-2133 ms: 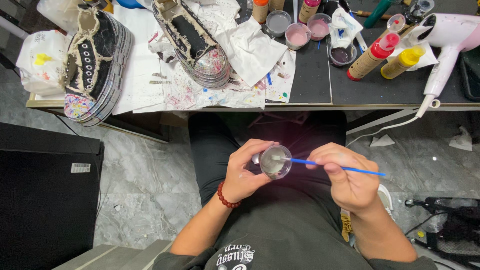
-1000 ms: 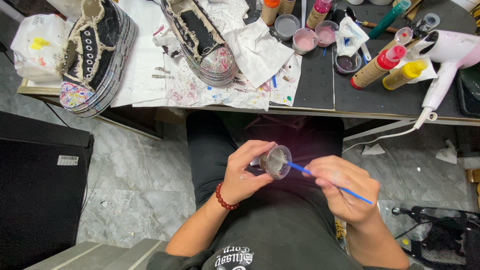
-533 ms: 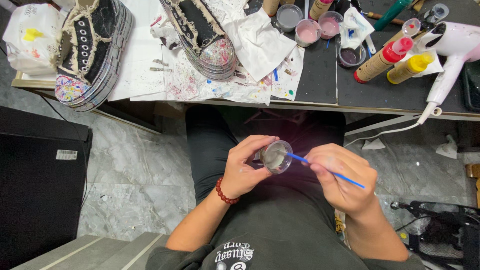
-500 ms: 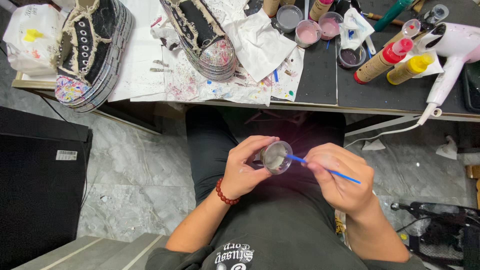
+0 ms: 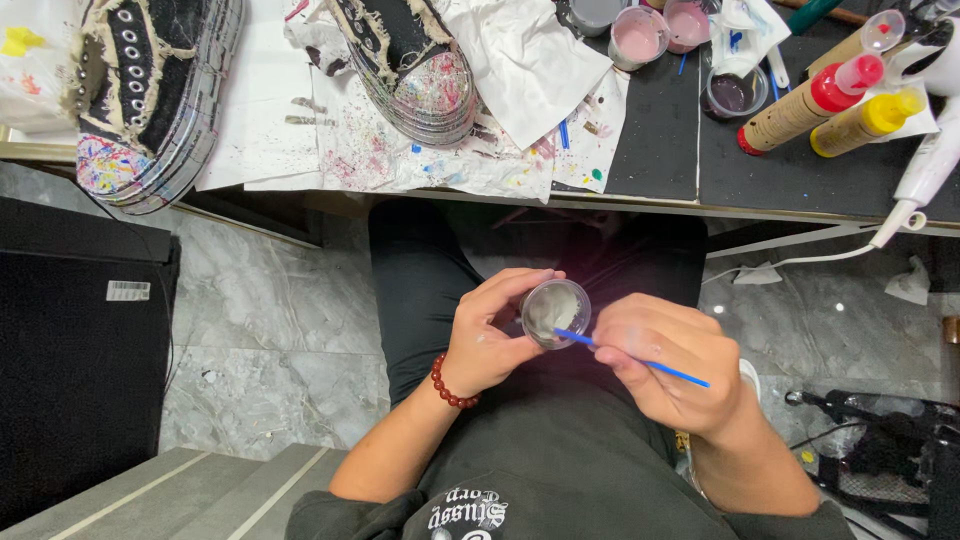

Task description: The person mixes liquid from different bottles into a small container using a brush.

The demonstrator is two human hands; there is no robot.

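Small clear cup (image 5: 556,312) is held over the lap, tilted with its mouth toward the camera, whitish paint seen inside. Left hand (image 5: 490,335) is curled closed around the cup, fingers wrapped on its far side, thumb below; a red bead bracelet (image 5: 450,385) is worn on that wrist. Right hand (image 5: 665,368) sits just beside the cup, fingers pinched shut on a blue brush (image 5: 640,362), tip dipped into the cup. Farther out, the table edge (image 5: 640,205) is seen, with paint-spattered paper (image 5: 400,150), two black sneakers (image 5: 150,90), paint pots (image 5: 640,35) and squeeze bottles (image 5: 815,100) on top.
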